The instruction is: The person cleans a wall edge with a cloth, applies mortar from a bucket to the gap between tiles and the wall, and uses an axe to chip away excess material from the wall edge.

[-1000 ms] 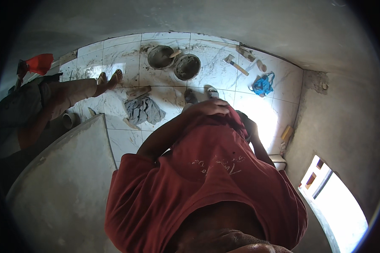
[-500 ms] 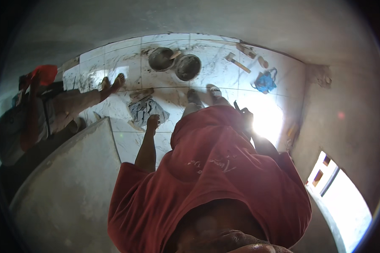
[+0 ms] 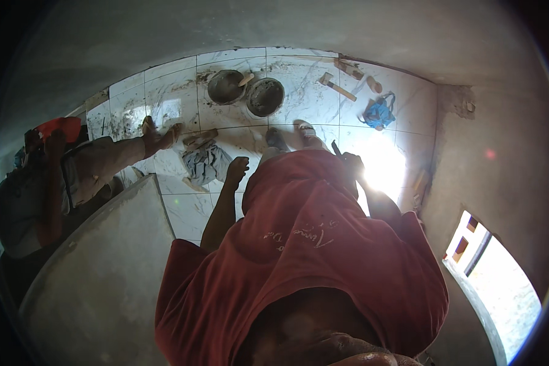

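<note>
Left hand [image 3: 237,167] is seen loosely curled and empty above the white tiled floor [image 3: 299,97], near a crumpled grey cloth [image 3: 206,163]. Right hand [image 3: 350,163] is closed around a thin dark tool [image 3: 336,148], partly washed out by glare. Two mortar-caked pans [image 3: 247,93], a wooden mallet [image 3: 337,87] and a blue bag [image 3: 379,113] lie farther off; another person's legs [image 3: 113,155] are stretched out at left.

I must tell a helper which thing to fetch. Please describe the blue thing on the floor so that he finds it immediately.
Look at the white tiled floor, toward its far right corner. Right of the wooden mallet lies a crumpled blue bag, the only bright blue thing there.
</note>
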{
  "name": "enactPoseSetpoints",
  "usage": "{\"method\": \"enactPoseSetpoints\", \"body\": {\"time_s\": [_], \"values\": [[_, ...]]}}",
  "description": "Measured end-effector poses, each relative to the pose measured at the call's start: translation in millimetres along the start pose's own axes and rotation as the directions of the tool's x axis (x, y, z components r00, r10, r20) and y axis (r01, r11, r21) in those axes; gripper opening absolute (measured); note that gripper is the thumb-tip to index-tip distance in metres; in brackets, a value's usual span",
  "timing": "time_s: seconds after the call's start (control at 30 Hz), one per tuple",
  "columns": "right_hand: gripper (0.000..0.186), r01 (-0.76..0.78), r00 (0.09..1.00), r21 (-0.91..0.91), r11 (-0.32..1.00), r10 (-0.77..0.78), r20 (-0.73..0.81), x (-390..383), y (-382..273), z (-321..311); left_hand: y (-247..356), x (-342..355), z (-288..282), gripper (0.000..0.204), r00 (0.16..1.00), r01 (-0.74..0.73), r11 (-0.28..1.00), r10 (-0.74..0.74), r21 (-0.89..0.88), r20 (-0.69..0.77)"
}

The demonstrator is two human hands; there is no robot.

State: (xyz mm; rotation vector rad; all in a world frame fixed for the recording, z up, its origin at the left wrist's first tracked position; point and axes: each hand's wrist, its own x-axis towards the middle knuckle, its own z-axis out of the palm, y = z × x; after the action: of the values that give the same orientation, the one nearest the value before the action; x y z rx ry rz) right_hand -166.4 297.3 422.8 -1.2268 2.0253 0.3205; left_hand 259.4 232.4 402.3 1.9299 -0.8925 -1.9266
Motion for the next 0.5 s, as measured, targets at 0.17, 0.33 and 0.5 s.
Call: {"method": "enactPoseSetpoints", "body": {"time_s": [0.17, 0.33, 0.5], "values": [[0.055, 0.266, 0.929, -0.464, 0.845, -0.353, -0.11, -44, -38, -37, 21, -3, -15, 0.033, 0.995, -0.031, 0.999, 0.03, -0.009, -0.098], [0.039, 0.158, 0.977, -0.167, 0.973, -0.179, -0.119, -32, -30, -31, 10, -11, -26, 0.039, 0.992, -0.001, 0.999, -0.004, -0.041, -0.126], [0.044, 0.144, 0.981, -0.168, 0.975, -0.163, -0.105, -22, -17, -26, -8, -6, -12, 0.031, 0.992, 0.071, 0.994, -0.079, -0.079, -0.102]]}}
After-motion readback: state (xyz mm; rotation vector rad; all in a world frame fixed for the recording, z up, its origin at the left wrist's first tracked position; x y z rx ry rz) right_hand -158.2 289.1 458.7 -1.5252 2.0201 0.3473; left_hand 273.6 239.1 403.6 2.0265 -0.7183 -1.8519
